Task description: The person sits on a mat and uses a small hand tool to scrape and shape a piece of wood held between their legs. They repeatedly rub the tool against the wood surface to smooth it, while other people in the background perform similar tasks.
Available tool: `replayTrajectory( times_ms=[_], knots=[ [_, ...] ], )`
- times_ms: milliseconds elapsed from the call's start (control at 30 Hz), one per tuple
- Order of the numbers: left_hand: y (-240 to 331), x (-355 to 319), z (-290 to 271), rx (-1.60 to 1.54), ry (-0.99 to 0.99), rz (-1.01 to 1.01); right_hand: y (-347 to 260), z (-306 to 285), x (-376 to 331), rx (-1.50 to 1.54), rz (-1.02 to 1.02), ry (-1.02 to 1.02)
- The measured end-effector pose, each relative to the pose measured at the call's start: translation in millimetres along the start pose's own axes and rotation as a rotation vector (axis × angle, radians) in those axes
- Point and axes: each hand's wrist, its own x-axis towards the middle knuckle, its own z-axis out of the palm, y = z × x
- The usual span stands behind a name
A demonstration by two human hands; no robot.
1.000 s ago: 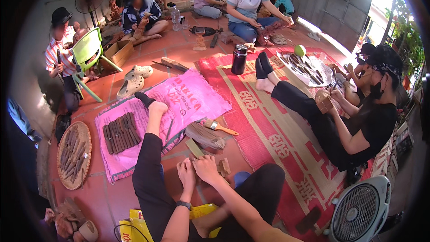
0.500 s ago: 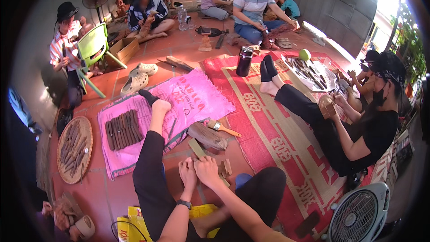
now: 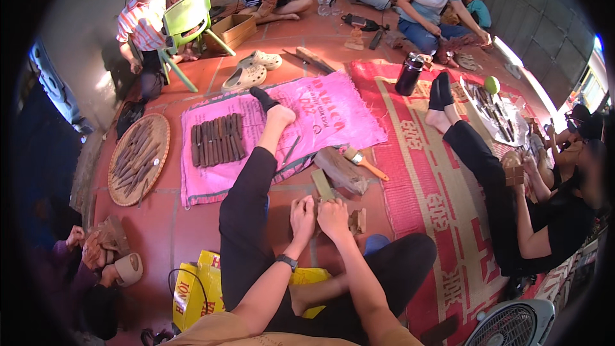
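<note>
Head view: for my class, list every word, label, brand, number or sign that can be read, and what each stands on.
I won't copy out printed words; each line gives only their place and look.
Pink sack: large reddish lettering; its smaller print is too blurred to read.
Yellow packaging: dark red capital letters.
Red-and-tan mat: repeated motifs; I cannot tell whether they are writing.

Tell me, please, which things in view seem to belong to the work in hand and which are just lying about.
Seemingly in the work:
greenish block, just beyond the right hand
whatever the left hand may hold, hidden from view

Seemingly just lying about:
cream clogs
dark flask
round green fruit
</note>
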Motion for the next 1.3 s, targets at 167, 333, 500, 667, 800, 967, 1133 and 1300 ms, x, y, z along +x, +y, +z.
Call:
replayTrajectory(
  times_ms=[167,333,500,667,800,967,1133,1300],
  knots=[
    [0,1,-2,-0.014,-0.024,-0.036,-19,-23,-10,-0.038,-0.096,0.123],
    [1,0,-1,-0.010,0.009,-0.037,-7,-9,2,-0.002,0.038,-0.106],
    [5,1,-2,-0.012,0.001,-0.065,-17,-24,-5,0.028,-0.059,0.041],
    [3,1,1,-0.019,0.000,-0.082,-6,-11,7,-0.033,0.050,-0.156],
    [-1,0,0,-0.003,-0.002,-0.065,-7,-13,-2,0.001,-0.103,0.068],
    [4,0,-1,-0.028,0.008,-0.086,-14,-19,0,0.007,-0.025,0.021],
    [1,-2,2,-0.012,0.044,-0.051,-9,-14,1,-0.024,-0.048,-0.037],
    [1,-1,1,-0.028,0.025,-0.072,-15,-22,-7,0.008,-0.040,0.031]
  ],
)
